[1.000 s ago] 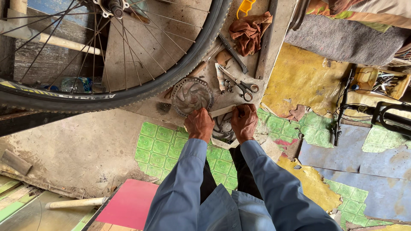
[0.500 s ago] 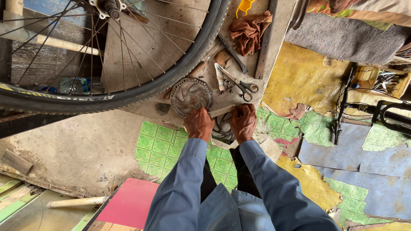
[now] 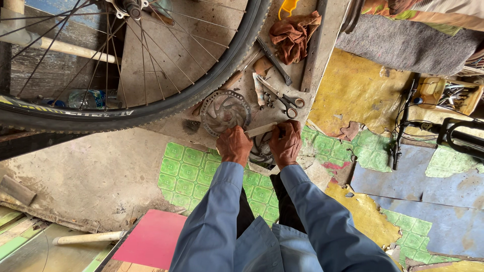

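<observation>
My left hand (image 3: 234, 145) and my right hand (image 3: 285, 143) both grip a short pale flat strip (image 3: 260, 130), held level between them just above the floor. Right beyond the strip lies a round toothed metal disc (image 3: 225, 112) on a worn board (image 3: 176, 55). A coil of something dark (image 3: 260, 150) shows between my wrists, mostly hidden. Both forearms are in blue sleeves. A large spoked bicycle wheel (image 3: 151, 108) arcs over the board just left of the disc.
Pliers (image 3: 287, 100), a dark metal bar (image 3: 275, 63) and a brown rag (image 3: 295, 34) lie on the board past my hands. A black bicycle part (image 3: 448, 133) sits right. Green patterned floor covering (image 3: 191, 174), a red sheet (image 3: 151, 239) and a pale rod (image 3: 88, 238) lie near me.
My hands have stayed in place on the strip; the view shifted very slightly. Nothing else has visibly moved.
</observation>
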Demonstrator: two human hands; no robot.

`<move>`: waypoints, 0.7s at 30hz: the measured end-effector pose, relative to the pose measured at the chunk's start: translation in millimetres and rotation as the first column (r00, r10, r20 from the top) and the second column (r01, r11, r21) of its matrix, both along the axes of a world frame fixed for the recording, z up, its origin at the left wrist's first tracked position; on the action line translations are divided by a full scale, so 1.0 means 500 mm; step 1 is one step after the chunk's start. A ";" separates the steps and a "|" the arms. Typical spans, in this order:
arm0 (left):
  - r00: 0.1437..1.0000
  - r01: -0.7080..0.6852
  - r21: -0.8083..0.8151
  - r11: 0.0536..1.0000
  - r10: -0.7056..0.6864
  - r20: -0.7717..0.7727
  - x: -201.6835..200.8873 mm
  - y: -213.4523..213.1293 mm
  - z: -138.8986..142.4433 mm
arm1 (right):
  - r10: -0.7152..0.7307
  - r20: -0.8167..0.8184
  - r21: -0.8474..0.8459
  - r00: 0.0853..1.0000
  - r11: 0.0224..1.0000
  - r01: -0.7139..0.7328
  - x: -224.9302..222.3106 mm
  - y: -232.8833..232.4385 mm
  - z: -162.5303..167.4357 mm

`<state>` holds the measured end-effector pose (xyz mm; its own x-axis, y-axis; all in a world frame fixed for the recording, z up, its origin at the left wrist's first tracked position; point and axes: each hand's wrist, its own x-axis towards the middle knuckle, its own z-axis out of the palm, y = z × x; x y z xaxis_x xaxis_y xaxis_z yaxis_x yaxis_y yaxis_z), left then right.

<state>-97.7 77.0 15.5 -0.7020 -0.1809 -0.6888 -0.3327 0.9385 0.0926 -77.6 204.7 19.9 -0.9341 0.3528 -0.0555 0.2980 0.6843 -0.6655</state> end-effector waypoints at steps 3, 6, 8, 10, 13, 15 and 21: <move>0.997 -0.001 0.003 1.000 0.002 -0.075 0.005 -0.002 -0.001 | 0.005 -0.004 -0.004 1.000 1.000 -0.005 -0.001 -0.001 0.001; 0.998 -0.001 -0.009 1.000 0.000 -0.058 0.008 -0.003 -0.003 | -0.002 0.007 -0.016 1.000 1.000 0.002 -0.002 -0.003 0.001; 1.000 -0.002 0.000 1.000 0.002 -0.029 0.008 -0.003 -0.002 | -0.002 0.021 -0.004 1.000 1.000 0.002 -0.001 -0.004 0.002; 0.999 0.002 -0.004 1.000 -0.003 -0.034 0.008 -0.002 -0.001 | -0.004 0.001 -0.030 1.000 1.000 0.004 0.000 -0.003 0.002; 0.998 0.006 -0.015 1.000 -0.007 -0.059 0.009 -0.001 0.003 | -0.014 -0.010 -0.059 1.000 0.998 0.013 0.002 -0.003 0.004; 0.999 0.000 -0.002 1.000 0.000 -0.051 0.009 -0.002 0.005 | -0.026 -0.017 -0.081 1.000 0.996 0.025 0.002 -0.004 0.005; 0.999 0.004 -0.002 1.000 -0.004 -0.052 0.010 -0.002 0.005 | -0.071 0.004 -0.128 0.997 0.989 0.071 0.002 -0.007 0.013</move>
